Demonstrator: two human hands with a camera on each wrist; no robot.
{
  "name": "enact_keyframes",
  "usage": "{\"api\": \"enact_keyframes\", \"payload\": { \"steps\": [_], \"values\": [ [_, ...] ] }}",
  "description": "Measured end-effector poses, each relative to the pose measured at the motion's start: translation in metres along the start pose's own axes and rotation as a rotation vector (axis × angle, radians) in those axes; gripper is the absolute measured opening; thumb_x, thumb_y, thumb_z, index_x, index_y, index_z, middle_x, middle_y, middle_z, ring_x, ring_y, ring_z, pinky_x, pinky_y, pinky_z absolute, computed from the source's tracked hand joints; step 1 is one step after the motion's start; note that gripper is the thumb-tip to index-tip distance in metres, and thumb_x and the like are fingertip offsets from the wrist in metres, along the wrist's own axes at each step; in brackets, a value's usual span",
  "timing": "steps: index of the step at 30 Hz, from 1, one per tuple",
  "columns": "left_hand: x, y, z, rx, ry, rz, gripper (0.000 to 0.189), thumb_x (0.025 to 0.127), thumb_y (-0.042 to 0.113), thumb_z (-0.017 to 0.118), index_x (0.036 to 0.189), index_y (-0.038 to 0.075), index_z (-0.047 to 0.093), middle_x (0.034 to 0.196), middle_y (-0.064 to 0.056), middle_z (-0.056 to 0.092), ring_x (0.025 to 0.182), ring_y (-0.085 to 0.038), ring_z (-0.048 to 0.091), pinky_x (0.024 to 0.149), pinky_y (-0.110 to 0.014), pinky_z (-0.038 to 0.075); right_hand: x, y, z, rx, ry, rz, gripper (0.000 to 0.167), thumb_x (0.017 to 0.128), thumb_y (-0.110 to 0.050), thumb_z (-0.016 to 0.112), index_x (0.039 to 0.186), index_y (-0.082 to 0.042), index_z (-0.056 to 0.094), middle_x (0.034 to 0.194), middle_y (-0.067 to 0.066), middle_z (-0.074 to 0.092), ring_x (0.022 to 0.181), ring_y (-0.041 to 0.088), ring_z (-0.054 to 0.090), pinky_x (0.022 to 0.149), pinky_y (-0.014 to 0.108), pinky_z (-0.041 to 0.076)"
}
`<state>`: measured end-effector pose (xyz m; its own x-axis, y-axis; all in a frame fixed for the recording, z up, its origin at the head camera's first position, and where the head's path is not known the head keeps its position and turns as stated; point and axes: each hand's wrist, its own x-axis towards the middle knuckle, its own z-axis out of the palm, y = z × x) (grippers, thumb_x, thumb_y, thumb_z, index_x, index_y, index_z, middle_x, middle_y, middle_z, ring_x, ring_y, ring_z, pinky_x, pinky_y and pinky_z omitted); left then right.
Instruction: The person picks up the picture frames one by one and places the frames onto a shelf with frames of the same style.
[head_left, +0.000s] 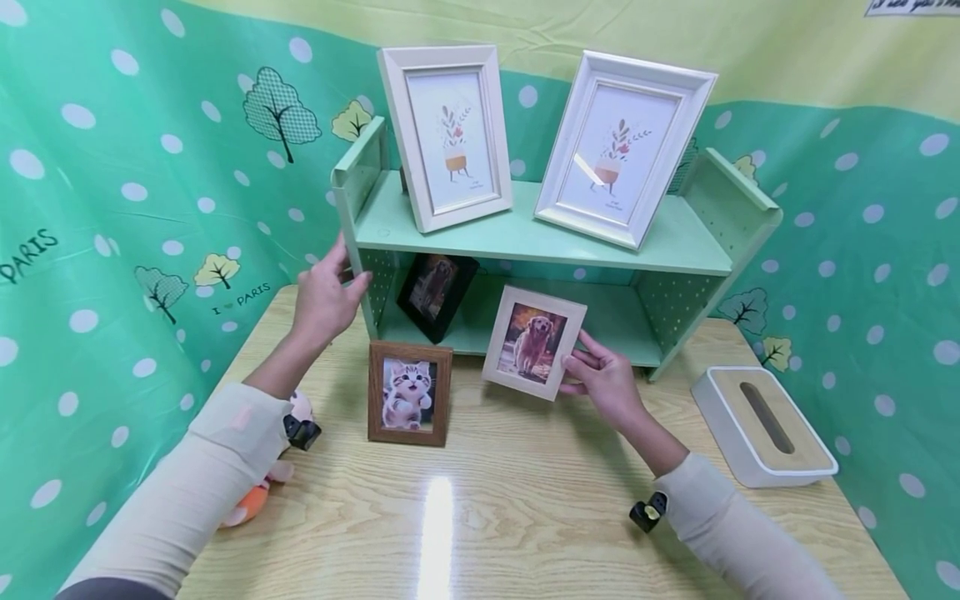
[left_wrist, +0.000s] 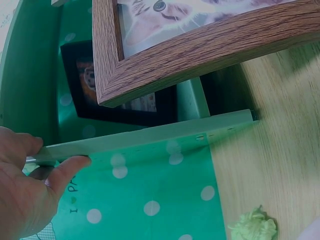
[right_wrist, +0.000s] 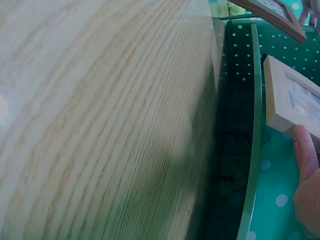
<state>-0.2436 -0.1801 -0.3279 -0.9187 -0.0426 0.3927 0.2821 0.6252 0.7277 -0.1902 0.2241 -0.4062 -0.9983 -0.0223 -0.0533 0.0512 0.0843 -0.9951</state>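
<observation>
Wooden table (head_left: pixel 525 508): a green shelf (head_left: pixel 521 229) bears two white frames (head_left: pixel 456 133) and a black frame (head_left: pixel 437 287)—left hand (head_left: pixel 326 300) gripping its side panel (left_wrist: pixel 145 137), right hand (head_left: pixel 606 379) pinching a beige frame (head_left: pixel 532 342), seemingly unplaced, before the lower tier (head_left: pixel 615 312)—while a brown frame (head_left: pixel 409 393) stands unshelved.

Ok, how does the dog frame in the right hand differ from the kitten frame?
The dog frame is pale; the kitten frame is brown. The right hand grips the dog frame; neither hand holds the kitten frame. Both are rectangular, with their animal pictures facing the head camera.
</observation>
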Motion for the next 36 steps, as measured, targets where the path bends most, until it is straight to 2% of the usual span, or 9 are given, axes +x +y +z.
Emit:
{"api": "enact_keyframes", "payload": {
  "steps": [18,23,29,36],
  "values": [
    [0.0,0.0,0.0,-0.002,0.01,0.005,0.082,0.098,0.006,0.063,0.162,0.039,0.022,0.142,-0.026,0.058,0.123,-0.049,0.062,0.093,-0.056,0.061,0.019,0.001,0.001,-0.001,0.066,0.009,0.067,0.099,-0.008,0.065,0.158,-0.021,0.036,0.149,0.027,0.051,0.1,0.013,0.076,0.08,0.034,0.066],
    [0.0,-0.001,0.001,-0.003,0.008,0.015,0.081,0.099,0.006,0.063,0.162,0.038,0.023,0.142,-0.026,0.058,0.123,-0.049,0.062,0.092,-0.056,0.061,0.024,0.001,0.003,0.014,0.068,0.005,0.066,0.1,-0.01,0.065,0.158,-0.021,0.035,0.151,0.025,0.05,0.099,0.012,0.076,0.079,0.033,0.066],
    [0.0,-0.002,0.001,0.0,0.01,0.016,0.08,0.098,0.006,0.063,0.162,0.037,0.025,0.142,-0.027,0.058,0.122,-0.05,0.062,0.092,-0.057,0.061,0.03,0.002,0.006,0.038,0.073,-0.004,0.066,0.1,-0.01,0.064,0.158,-0.021,0.035,0.148,0.025,0.054,0.091,0.01,0.077,0.078,0.034,0.067],
    [0.0,-0.001,0.001,0.0,0.012,0.019,0.08,0.098,0.006,0.063,0.162,0.035,0.025,0.141,-0.027,0.058,0.122,-0.05,0.062,0.092,-0.056,0.061,0.036,0.001,0.012,0.061,0.109,-0.023,0.067,0.099,-0.008,0.065,0.158,-0.018,0.036,0.146,0.026,0.056,0.095,0.014,0.077,0.077,0.033,0.067]
  ]
}}
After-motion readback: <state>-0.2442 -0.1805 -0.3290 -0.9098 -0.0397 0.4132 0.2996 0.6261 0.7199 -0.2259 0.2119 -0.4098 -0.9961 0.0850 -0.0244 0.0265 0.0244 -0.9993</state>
